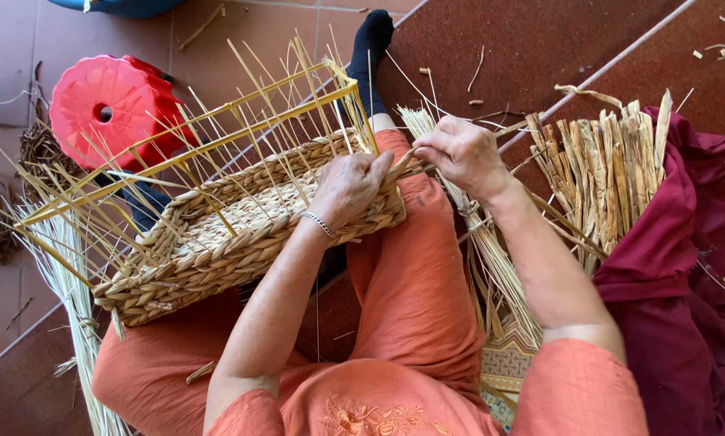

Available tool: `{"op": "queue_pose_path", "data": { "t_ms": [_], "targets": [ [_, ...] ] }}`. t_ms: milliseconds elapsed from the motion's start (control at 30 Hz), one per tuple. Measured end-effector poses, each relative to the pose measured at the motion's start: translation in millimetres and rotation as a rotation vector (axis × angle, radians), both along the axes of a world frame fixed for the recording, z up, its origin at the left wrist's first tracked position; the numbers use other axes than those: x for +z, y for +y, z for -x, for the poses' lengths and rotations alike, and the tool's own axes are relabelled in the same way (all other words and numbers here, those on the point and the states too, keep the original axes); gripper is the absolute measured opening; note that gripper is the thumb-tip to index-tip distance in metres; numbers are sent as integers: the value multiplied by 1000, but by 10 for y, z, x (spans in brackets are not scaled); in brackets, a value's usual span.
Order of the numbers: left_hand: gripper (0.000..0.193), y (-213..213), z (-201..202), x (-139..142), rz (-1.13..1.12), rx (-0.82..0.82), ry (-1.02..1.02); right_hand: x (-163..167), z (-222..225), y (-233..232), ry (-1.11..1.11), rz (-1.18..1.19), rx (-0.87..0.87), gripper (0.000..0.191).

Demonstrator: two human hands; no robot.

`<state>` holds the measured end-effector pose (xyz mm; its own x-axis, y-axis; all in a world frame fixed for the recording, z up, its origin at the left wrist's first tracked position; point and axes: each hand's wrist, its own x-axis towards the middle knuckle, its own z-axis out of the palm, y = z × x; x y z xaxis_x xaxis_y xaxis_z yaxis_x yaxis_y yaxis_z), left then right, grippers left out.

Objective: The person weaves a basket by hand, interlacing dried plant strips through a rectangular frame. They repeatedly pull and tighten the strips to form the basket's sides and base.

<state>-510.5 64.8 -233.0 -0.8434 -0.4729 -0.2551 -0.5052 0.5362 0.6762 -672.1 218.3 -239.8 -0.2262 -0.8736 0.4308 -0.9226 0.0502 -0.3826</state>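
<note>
Basket: your left hand (348, 187) presses the half-woven braided straw basket (217, 242), empty inside.
Strand: your right hand (463, 153) pinches a flat straw strand (411, 164) at its corner.
Frame: yellow rods (217, 141) above.

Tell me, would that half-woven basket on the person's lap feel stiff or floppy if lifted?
The basket would probably feel fairly stiff: a yellow frame runs around it, and its thick braided walls hold their shape. It is likely light, being dried fibre. The loose upright straws look brittle and might bend or snap.
</note>
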Motion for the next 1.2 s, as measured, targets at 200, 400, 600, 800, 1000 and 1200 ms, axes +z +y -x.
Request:
{"op": "queue_pose_path", "data": {
  "t_ms": [200, 400, 600, 800, 1000, 1200],
  "targets": [
    [49, 168, 57, -21, 304, 6, 25, -77, -188, -256, -976, -351, -160, 15],
    [42, 105, 1, 63, 261, 34, -28, 22, -90, -192, -1110, -323, -74, 19],
    [28, -533, -303, 702, 179, 90, 67, 355, -268, -463, -1237, -276, 96, 21],
    [23, -1118, -1136, 1526, 186, 126, 430, 1063, -803, -879, -1396, -168, 225, 19],
    [25, -1248, -2465, 1682, -122, 140, 586, 1572, -1667, -897, -991, -5, 444, 17],
    [16, -989, -3259, 941, -363, 242, 654, 1368, -2656, -737, -688, -52, 395, 20]
  ]
}}
